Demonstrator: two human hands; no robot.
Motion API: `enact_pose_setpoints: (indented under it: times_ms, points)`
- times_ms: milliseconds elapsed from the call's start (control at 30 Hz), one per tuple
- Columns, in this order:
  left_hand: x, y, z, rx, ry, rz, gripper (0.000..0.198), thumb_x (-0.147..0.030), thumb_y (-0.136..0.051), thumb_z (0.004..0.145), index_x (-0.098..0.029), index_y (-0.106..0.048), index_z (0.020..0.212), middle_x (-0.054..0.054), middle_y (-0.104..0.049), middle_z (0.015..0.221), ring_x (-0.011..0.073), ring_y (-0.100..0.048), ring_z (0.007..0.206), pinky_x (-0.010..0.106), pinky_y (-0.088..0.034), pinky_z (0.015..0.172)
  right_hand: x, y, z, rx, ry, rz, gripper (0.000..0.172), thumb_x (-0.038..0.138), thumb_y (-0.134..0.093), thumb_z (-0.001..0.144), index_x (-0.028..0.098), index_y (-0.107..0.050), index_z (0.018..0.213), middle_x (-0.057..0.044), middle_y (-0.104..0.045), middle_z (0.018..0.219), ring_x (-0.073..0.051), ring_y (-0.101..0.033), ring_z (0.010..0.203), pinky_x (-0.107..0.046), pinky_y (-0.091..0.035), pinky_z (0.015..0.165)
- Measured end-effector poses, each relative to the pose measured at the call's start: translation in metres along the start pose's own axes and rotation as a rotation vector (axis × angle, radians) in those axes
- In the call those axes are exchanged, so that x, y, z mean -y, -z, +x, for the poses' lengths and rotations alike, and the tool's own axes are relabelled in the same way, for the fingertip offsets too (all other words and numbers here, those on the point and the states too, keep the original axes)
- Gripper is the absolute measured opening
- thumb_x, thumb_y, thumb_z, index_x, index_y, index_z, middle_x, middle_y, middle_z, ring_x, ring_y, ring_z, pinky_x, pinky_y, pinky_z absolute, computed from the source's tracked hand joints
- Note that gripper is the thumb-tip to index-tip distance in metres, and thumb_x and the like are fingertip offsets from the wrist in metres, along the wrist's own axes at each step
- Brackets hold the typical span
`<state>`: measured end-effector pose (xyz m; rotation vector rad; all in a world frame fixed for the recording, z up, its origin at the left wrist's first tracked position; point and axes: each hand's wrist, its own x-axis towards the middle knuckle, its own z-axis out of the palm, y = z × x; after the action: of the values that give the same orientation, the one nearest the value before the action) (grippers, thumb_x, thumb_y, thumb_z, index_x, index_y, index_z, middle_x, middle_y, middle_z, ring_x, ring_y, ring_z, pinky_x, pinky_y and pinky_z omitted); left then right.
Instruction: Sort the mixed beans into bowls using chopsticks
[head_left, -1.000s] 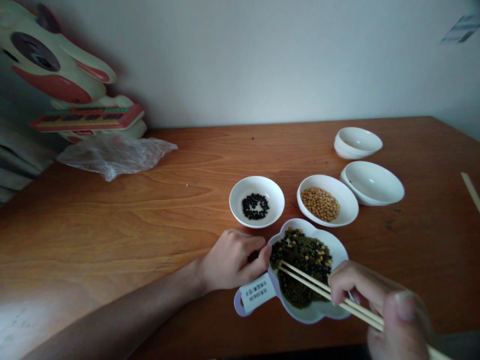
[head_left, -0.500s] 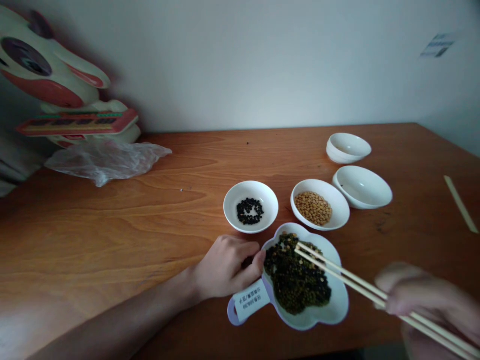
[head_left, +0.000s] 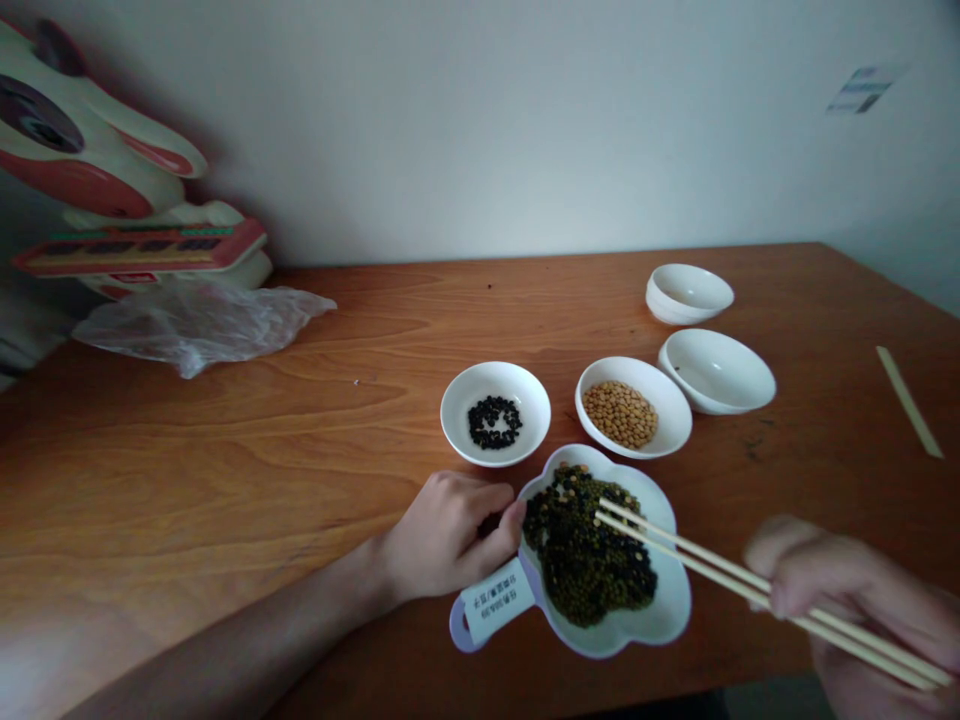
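You are gripping the chopsticks in your right hand — their long axis is running from lower right to upper left, with the tips pointing over the mixed beans in the white scalloped dish — while your curled left hand is resting at the dish's near rim.

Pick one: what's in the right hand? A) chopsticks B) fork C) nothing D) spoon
A: the right hand grips chopsticks, their tips over the mixed beans in the scalloped dish.
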<state>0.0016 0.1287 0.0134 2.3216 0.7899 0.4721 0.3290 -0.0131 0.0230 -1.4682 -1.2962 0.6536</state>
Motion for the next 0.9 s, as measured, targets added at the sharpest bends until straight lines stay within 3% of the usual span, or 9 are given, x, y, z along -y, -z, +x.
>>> enact_pose_setpoints:
  times_ms: [100, 267, 467, 900]
  points:
    - [0.000, 0.001, 0.000, 0.008, 0.009, -0.007, 0.040, -0.030, -0.045, 0.110, -0.022, -0.044, 0.071, -0.004, -0.048, 0.061, 0.0110, -0.042, 0.053, 0.027, -0.032, 0.056, 0.017, -0.009, -0.011, 0.021, -0.100, 0.109, 0.086, 0.086, -0.017, 0.098, 0.028, -0.072, 0.069, -0.009, -0.061, 0.068, -0.029, -0.061, 0.064, -0.043, -0.046, 0.061]
    - [-0.002, 0.003, 0.002, 0.022, 0.028, -0.019, 0.041, -0.031, -0.044, 0.109, -0.021, -0.045, 0.070, -0.003, -0.050, 0.061, 0.0107, -0.044, 0.053, 0.026, -0.033, 0.056, 0.030, -0.020, -0.002, -0.012, -0.145, 0.111, 0.088, 0.093, -0.023, 0.092, 0.027, -0.072, 0.062, -0.007, -0.064, 0.065, -0.026, -0.060, 0.062, -0.037, -0.047, 0.057]
    - [-0.002, 0.002, 0.001, 0.024, 0.032, -0.037, 0.041, -0.032, -0.044, 0.110, -0.021, -0.044, 0.070, -0.004, -0.048, 0.060, 0.0098, -0.041, 0.052, 0.025, -0.032, 0.055, 0.029, -0.029, 0.007, -0.066, -0.177, 0.081, 0.087, 0.093, -0.025, 0.092, 0.026, -0.068, 0.057, -0.007, -0.063, 0.061, -0.024, -0.058, 0.061, -0.034, -0.045, 0.054]
    - [-0.003, 0.003, 0.001, 0.030, 0.029, -0.055, 0.041, -0.031, -0.043, 0.110, -0.021, -0.044, 0.070, -0.004, -0.048, 0.062, 0.0099, -0.042, 0.053, 0.026, -0.034, 0.056, 0.024, -0.021, 0.009, -0.076, -0.197, 0.069, 0.090, 0.094, -0.018, 0.092, 0.026, -0.067, 0.058, -0.007, -0.061, 0.061, -0.025, -0.057, 0.063, -0.035, -0.046, 0.056]
